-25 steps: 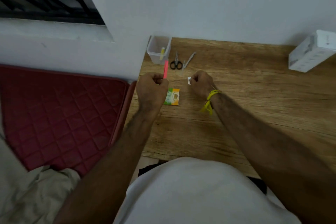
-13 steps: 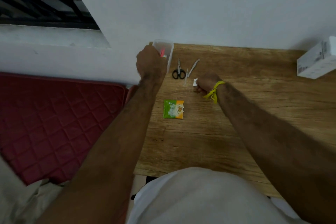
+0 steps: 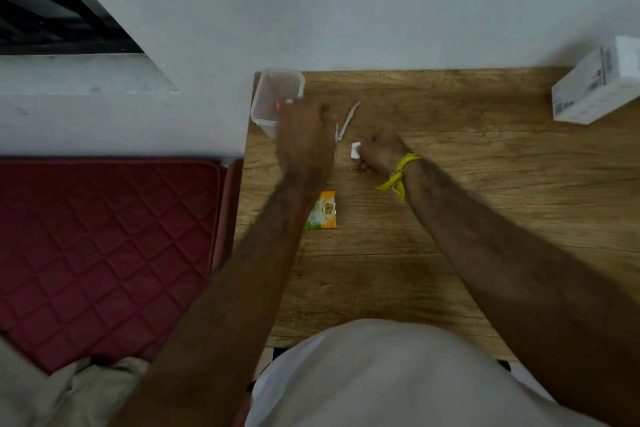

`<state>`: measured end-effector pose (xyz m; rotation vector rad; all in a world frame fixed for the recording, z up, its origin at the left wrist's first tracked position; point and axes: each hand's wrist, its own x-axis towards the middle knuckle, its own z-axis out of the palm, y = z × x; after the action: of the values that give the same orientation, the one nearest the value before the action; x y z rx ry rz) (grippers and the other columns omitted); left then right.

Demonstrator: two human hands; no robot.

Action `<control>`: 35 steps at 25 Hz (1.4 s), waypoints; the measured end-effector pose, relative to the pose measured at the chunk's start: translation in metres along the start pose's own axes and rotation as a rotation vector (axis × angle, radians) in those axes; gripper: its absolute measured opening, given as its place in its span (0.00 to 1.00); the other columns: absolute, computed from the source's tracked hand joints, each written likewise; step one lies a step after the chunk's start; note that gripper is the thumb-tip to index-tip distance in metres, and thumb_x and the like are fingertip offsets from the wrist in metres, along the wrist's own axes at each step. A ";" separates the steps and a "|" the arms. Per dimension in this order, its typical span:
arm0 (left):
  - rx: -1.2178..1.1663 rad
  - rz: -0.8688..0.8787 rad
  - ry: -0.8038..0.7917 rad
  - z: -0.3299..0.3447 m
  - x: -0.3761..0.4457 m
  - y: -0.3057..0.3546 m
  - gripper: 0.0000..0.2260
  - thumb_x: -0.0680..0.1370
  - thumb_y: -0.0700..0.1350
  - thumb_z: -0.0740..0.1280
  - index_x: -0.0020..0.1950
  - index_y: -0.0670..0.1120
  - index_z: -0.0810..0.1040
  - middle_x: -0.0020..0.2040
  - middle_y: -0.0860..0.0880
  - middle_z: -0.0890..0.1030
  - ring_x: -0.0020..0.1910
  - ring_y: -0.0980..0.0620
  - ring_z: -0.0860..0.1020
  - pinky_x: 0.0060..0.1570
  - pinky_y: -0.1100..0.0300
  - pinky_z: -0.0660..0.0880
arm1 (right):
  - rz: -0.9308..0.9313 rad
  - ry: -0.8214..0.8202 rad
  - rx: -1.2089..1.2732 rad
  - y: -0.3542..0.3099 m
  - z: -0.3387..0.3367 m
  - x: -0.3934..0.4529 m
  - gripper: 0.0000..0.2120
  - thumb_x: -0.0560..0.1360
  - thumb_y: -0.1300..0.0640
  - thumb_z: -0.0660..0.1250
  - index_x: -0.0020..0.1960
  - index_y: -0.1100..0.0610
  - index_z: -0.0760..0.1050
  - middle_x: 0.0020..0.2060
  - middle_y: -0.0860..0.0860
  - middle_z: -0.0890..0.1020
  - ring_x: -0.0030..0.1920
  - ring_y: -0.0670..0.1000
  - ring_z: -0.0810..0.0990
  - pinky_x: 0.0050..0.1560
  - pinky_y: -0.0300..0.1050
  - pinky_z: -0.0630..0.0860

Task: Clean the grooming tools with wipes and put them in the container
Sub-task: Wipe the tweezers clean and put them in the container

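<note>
No writing is legible on the green-and-orange sachet (image 3: 322, 211) or white box (image 3: 595, 87). The blurred left hand (image 3: 304, 139) hovers by the container (image 3: 277, 97), its grip unreadable. The right hand (image 3: 381, 152) pinches a wipe (image 3: 355, 150) on the bench (image 3: 450, 218), near the clippers (image 3: 348, 120).

home bedroom | quilted red mattress (image 3: 104, 236) | wooden desk (image 3: 450, 218) | window (image 3: 52, 10)

Container (image 3: 277, 94) lies just beyond the left hand (image 3: 304, 139); clippers (image 3: 348, 118) between both hands; packet (image 3: 323, 211) nearer, beside the left forearm.
</note>
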<state>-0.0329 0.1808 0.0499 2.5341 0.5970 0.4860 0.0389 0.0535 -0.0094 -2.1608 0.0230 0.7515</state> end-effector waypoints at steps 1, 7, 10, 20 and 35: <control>0.018 0.033 -0.085 0.012 -0.007 0.001 0.07 0.79 0.46 0.68 0.49 0.45 0.84 0.45 0.48 0.83 0.46 0.50 0.79 0.43 0.58 0.73 | -0.016 0.018 0.033 0.001 0.002 -0.004 0.15 0.75 0.60 0.68 0.30 0.53 0.75 0.30 0.53 0.80 0.35 0.56 0.81 0.41 0.52 0.79; 0.251 0.019 -0.296 0.061 0.024 0.005 0.13 0.79 0.52 0.69 0.54 0.43 0.84 0.50 0.45 0.85 0.51 0.46 0.82 0.49 0.54 0.77 | -0.104 0.128 0.350 0.028 -0.002 -0.025 0.13 0.79 0.62 0.68 0.35 0.55 0.74 0.31 0.53 0.81 0.34 0.50 0.79 0.43 0.51 0.79; 0.327 0.071 -0.243 0.069 0.035 0.017 0.09 0.80 0.47 0.68 0.55 0.43 0.82 0.52 0.45 0.84 0.53 0.46 0.81 0.51 0.54 0.77 | -0.142 0.120 0.489 0.036 -0.005 -0.033 0.10 0.79 0.63 0.67 0.40 0.56 0.75 0.34 0.54 0.81 0.33 0.48 0.79 0.39 0.43 0.77; -0.362 -0.251 -0.309 0.054 -0.007 0.021 0.06 0.77 0.44 0.72 0.48 0.42 0.85 0.42 0.49 0.86 0.41 0.55 0.84 0.45 0.57 0.81 | 0.033 -0.039 0.954 0.044 -0.034 -0.042 0.09 0.82 0.64 0.62 0.45 0.62 0.78 0.39 0.56 0.83 0.38 0.49 0.83 0.41 0.40 0.81; -1.323 -0.572 -0.562 -0.029 -0.151 0.074 0.07 0.81 0.37 0.65 0.55 0.39 0.81 0.41 0.45 0.84 0.38 0.54 0.82 0.37 0.65 0.78 | -0.699 0.582 0.174 0.054 -0.069 -0.195 0.02 0.76 0.63 0.72 0.48 0.62 0.81 0.40 0.51 0.83 0.40 0.46 0.81 0.42 0.35 0.77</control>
<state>-0.1490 0.0589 0.0792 1.0749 0.4831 -0.0864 -0.1006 -0.0766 0.0866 -1.9519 -0.3336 -0.2713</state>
